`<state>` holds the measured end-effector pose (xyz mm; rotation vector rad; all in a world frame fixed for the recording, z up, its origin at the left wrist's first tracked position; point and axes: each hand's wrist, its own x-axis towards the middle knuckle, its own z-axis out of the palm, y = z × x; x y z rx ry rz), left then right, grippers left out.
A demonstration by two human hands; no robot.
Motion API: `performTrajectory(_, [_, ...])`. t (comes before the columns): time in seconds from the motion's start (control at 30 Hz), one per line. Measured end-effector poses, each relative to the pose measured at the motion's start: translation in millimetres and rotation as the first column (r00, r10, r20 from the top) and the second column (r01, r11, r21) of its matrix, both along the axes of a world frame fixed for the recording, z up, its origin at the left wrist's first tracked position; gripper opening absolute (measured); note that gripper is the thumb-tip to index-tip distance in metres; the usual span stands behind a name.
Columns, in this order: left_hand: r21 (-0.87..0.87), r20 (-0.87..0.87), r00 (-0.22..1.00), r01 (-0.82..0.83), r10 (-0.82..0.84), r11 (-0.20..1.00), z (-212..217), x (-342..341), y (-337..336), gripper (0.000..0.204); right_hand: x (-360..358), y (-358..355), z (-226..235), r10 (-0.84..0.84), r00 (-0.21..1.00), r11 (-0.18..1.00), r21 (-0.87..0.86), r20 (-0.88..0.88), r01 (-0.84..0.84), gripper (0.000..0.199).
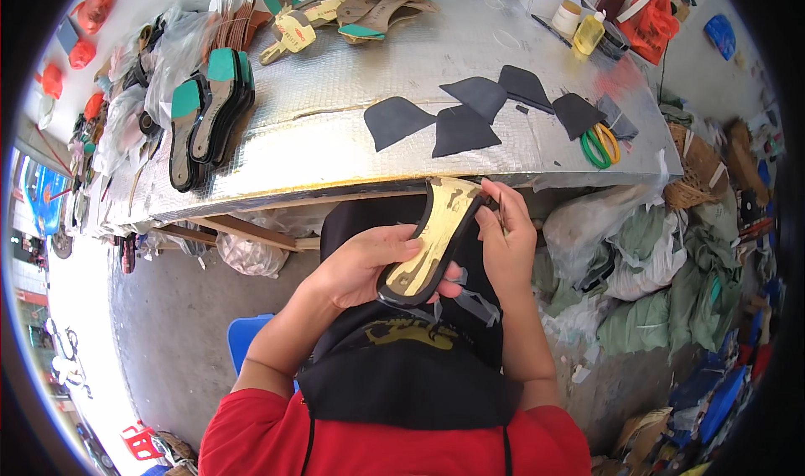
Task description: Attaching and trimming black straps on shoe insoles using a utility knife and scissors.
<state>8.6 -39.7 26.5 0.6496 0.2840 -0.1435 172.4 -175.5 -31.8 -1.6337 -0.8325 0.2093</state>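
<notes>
My left hand [369,262] is wrapped around a shoe insole [436,233], with its thumb on the yellow-and-brown upper face. The insole has a black rim and tilts over my lap, its far end by the table edge. My right hand [510,233] is closed at the insole's far right edge. Something thin and dark shows between its fingers, too small to name. Dark thin scraps [480,306] lie on my black apron [394,367] below the insole.
Black trapezoid pieces [466,132] and green-and-yellow-handled scissors [600,146] lie on the foil-covered table [310,132]. Stacked insoles with green heels [220,107] stand at left, with a pile of yellowish insoles [360,2] behind. Bags and cloth [646,266] crowd the right side.
</notes>
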Motion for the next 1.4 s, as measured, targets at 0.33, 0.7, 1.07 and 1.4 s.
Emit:
performTrajectory(0.33, [0.424,0.142,0.974,-0.223,0.178,0.878,-11.1,10.0,-23.3,0.04,-38.0,-24.6,31.6,0.276,0.888,0.961,0.076,-0.368,-0.268,0.037])
performTrajectory(0.7, [0.782,0.082,0.979,-0.178,0.185,0.597,-20.1,1.9,-18.9,0.025,-30.6,13.7,19.1,0.278,0.741,0.943,0.32,-0.612,-0.089,0.01])
performTrajectory(1.07, [0.653,0.221,0.955,-0.295,0.197,0.698,-41.2,-24.7,-8.6,0.032,-30.9,23.9,8.9,0.386,0.591,0.912,0.391,-0.708,-0.128,0.021])
performTrajectory(1.4, [0.837,0.182,0.956,-0.273,0.229,0.475,-41.5,-69.4,19.9,0.044,-39.0,65.3,5.6,0.519,0.373,0.853,0.435,-0.769,-0.289,0.039])
